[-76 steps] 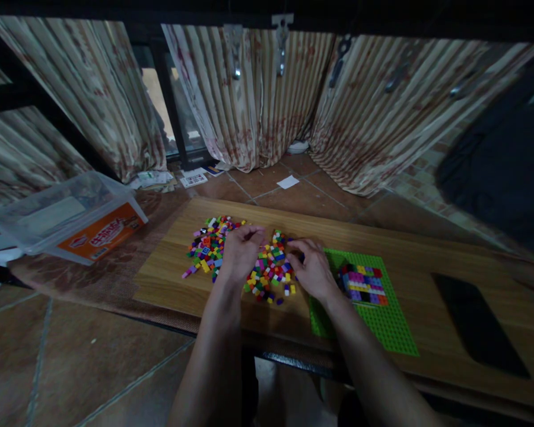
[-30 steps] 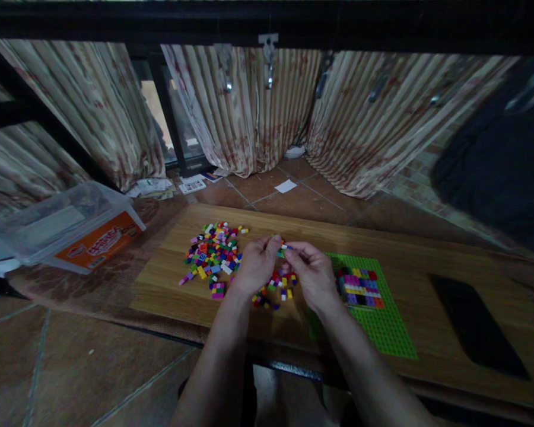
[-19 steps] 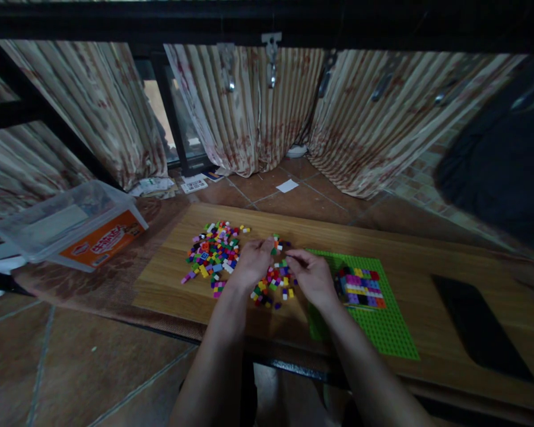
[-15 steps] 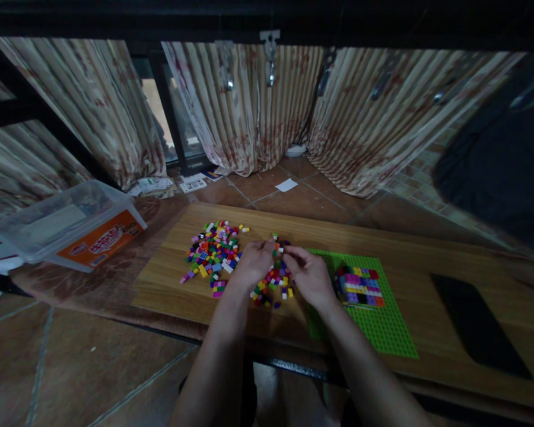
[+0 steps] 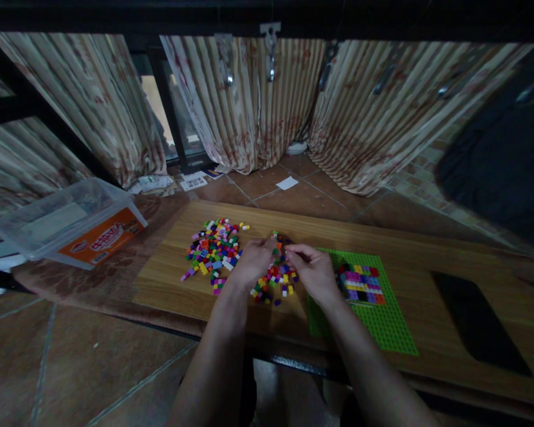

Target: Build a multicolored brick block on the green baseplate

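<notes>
My left hand [image 5: 257,261] is over the near pile of toy bricks, fingers drawn together at its far side. Whatever they may hold is hidden. To its right, my right hand [image 5: 310,267] has thumb and forefinger pinched at the edge of the same loose bricks [image 5: 276,276]; anything between the tips is too small to make out. Beside that hand lies a green baseplate [image 5: 394,329]. On it stands a block of bricks [image 5: 362,284] built in coloured rows, partly hidden by my right hand.
A larger heap of bricks [image 5: 213,246] lies left of my hands on the wooden table [image 5: 164,284]. A clear plastic box [image 5: 71,219] with an orange label stands at the far left. A dark flat slab [image 5: 480,323] lies to the right. Striped curtains [image 5: 258,107] hang behind.
My right hand has shifted slightly right, away from the left hand. The left hand stays almost in place over the bricks. The view has tilted slightly.
</notes>
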Action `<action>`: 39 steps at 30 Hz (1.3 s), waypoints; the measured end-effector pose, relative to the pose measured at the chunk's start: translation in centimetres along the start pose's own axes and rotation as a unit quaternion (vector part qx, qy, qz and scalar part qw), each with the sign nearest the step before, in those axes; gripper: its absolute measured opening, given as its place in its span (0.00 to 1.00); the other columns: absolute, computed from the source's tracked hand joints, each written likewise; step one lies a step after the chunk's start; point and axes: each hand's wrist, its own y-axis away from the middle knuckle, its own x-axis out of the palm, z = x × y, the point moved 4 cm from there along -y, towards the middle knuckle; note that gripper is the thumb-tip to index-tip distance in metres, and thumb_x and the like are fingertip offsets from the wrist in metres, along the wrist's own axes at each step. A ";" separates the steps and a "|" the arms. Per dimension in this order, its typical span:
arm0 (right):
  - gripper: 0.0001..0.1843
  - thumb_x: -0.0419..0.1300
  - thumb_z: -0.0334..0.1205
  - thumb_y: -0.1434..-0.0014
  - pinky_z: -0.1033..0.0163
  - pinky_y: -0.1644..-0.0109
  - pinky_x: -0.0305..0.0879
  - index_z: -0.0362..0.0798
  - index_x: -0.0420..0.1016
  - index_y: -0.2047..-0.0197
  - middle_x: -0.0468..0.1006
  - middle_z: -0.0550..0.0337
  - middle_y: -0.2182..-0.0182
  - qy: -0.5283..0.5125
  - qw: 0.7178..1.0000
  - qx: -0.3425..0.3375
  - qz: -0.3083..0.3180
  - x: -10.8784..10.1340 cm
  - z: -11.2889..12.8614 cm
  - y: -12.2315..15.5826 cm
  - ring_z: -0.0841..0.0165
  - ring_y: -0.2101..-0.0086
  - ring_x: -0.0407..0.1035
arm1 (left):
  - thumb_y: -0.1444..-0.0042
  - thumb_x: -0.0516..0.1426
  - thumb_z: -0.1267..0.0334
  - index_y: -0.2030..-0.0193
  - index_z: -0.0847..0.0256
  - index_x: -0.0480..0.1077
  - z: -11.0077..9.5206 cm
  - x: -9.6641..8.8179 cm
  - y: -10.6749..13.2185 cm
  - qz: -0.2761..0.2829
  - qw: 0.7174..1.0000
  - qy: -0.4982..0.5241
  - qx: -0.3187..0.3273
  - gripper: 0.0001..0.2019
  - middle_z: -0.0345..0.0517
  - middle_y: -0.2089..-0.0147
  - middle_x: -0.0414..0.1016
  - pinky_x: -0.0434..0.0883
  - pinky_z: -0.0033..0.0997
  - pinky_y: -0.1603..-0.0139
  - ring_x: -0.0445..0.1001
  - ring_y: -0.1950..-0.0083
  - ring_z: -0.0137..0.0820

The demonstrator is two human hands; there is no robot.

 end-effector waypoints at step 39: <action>0.16 0.75 0.43 0.69 0.69 0.77 0.59 0.45 0.75 0.77 0.68 0.67 0.86 -0.262 0.938 0.228 -0.018 1.2 0.7 0.9 0.77 0.82 0.60 | 0.42 0.48 0.57 0.81 0.59 0.62 -0.5 1.0 0.6 0.000 0.968 -0.221 0.117 0.18 0.37 0.82 0.60 0.54 0.28 0.73 0.58 0.77 0.27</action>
